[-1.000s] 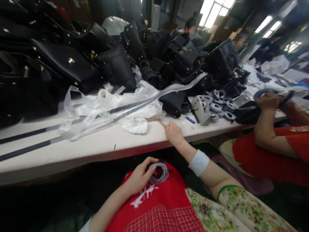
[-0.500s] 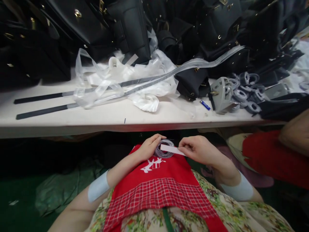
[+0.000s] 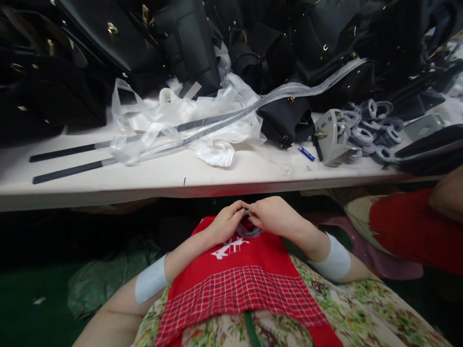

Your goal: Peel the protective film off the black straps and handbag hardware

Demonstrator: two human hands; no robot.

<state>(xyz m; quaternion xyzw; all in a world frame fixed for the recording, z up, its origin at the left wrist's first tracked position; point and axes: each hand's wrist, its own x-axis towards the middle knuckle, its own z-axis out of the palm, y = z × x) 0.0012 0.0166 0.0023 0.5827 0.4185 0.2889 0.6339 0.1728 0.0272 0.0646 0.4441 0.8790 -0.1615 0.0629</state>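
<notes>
A coiled grey strap (image 3: 249, 232) is held in front of the red apron, its lower loop showing under the fingers. My left hand (image 3: 228, 220) is closed on its left side, the fingertips pinching at the top. My right hand (image 3: 272, 215) meets it there, thumb and fingers closed on the same top part of the coil. The fingers cover most of the upper coil. The white strip is hidden from sight.
Ahead is a white table (image 3: 155, 180) with plastic-covered straps (image 3: 217, 132), crumpled clear film (image 3: 217, 153), a blue lighter (image 3: 306, 153), a grey holder (image 3: 328, 137) and several coiled straps (image 3: 362, 136). Black bags (image 3: 188, 46) are piled behind. A person in red (image 3: 408, 226) sits at right.
My right hand has moved left to the coil and met my left hand. The white strip it held beside the coil no longer shows.
</notes>
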